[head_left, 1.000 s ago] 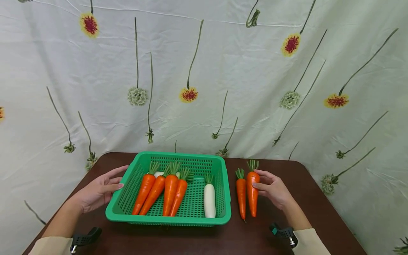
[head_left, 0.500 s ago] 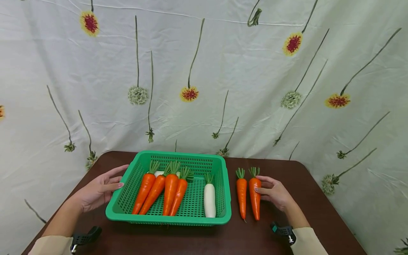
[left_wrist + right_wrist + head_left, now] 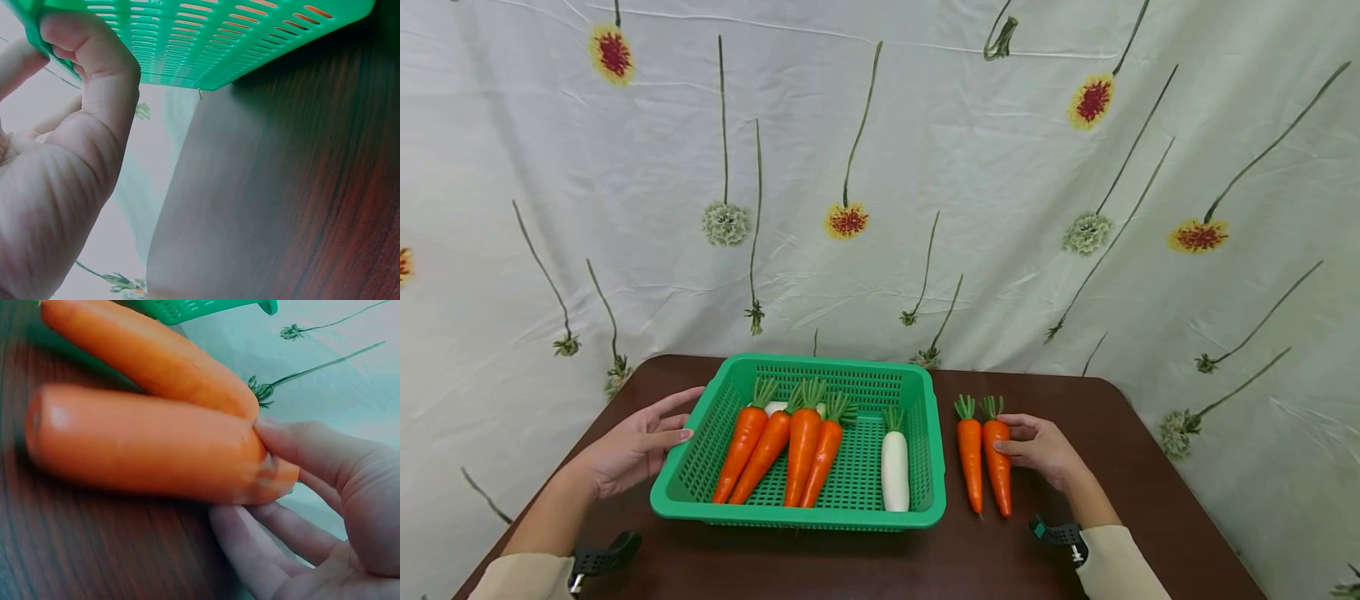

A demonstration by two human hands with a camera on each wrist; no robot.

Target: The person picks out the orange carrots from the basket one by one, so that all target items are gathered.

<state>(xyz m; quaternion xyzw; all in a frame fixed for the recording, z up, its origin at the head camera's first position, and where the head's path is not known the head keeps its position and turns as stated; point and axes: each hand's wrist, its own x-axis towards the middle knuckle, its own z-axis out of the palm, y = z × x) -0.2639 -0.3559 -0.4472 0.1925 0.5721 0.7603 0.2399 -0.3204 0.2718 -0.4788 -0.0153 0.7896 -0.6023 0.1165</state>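
My right hand point(image 3: 1037, 450) pinches a carrot point(image 3: 1001, 479) near its leafy end, thumb on one side and fingers on the other. A second carrot point(image 3: 970, 467) lies just to its left on the table; in the right wrist view the two overlap near their tops. At the left, my left hand point(image 3: 636, 446) grips the rim of a green plastic basket point(image 3: 797, 517), with the thumb point(image 3: 87, 37) bent over the edge. Inside the basket, several carrots point(image 3: 802, 454) lean side by side on the left, and a white radish point(image 3: 894, 471) lies on the right.
Something white point(image 3: 775, 407) shows partly behind the basket's carrots. The dark wooden table point(image 3: 820, 567) ends at the back against a pale cloth point(image 3: 1015, 208) printed with flowers. Dark straps sit around both wrists.
My right hand has brought its carrot toward me, then slightly left, closer beside the other carrot. The left hand and the basket have stayed in place.
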